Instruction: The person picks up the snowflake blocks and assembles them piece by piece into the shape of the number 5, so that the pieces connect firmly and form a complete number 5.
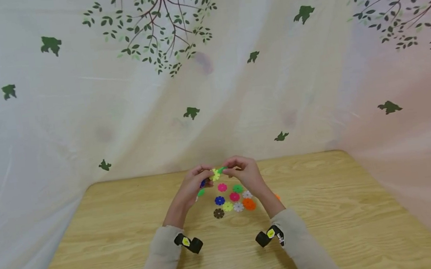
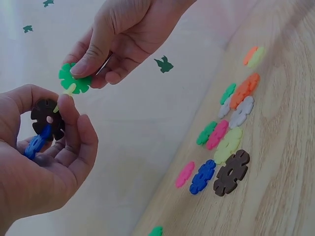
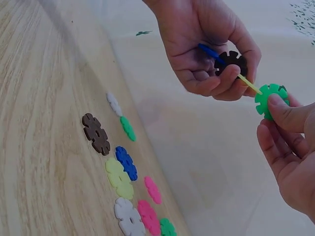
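Above the far part of the table, my left hand (image 1: 190, 189) holds a short chain of notched snowflake discs. In the right wrist view it consists of a blue disc (image 3: 209, 51), a dark brown disc (image 3: 232, 61) and a yellow disc (image 3: 250, 85) seen edge-on. My right hand (image 1: 246, 174) pinches a green disc (image 3: 264, 101) between thumb and fingers. The green disc's edge meets the yellow disc's edge at an angle; how deep their slots sit together cannot be told. Left fingers partly cover the brown and blue discs.
Loose discs lie on the wooden table (image 1: 123, 234) below the hands: brown (image 1: 218, 213), blue (image 1: 219, 200), yellow (image 1: 227, 206), orange (image 1: 249, 204), plus several pink, white and green ones. A printed cloth (image 1: 137, 116) hangs behind the table's far edge.
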Motion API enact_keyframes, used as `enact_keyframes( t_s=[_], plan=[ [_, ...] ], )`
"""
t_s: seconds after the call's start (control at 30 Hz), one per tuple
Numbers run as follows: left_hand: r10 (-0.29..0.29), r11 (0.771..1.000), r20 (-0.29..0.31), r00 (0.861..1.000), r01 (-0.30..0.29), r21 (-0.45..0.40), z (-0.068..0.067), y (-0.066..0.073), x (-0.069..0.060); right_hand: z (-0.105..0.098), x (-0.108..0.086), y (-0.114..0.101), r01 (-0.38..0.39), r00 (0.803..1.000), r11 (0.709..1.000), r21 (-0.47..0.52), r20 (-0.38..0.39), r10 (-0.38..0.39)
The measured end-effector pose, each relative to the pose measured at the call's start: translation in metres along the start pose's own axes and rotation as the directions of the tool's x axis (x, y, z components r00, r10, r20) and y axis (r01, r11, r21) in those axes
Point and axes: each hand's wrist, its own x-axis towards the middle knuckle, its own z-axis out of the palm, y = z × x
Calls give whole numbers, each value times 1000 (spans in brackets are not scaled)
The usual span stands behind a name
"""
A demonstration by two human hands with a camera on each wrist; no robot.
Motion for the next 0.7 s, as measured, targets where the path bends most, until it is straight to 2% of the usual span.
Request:
enact_keyframes(
  t_s=[0.27,0.5,0.7],
  plan=[
    [-13,998,10,1000,12,62,0,-5,0,3,-2,4,-22,999,999,24,-41,22],
    [59,997,64,996,-62,42,1,-7,-4,2,-3,5,-15,999,1000,-16,-35,15],
    [95,995,101,990,-97,14,3,-7,-5,7,-3,6,-2,996,1000,10,-94,3]
  ],
)
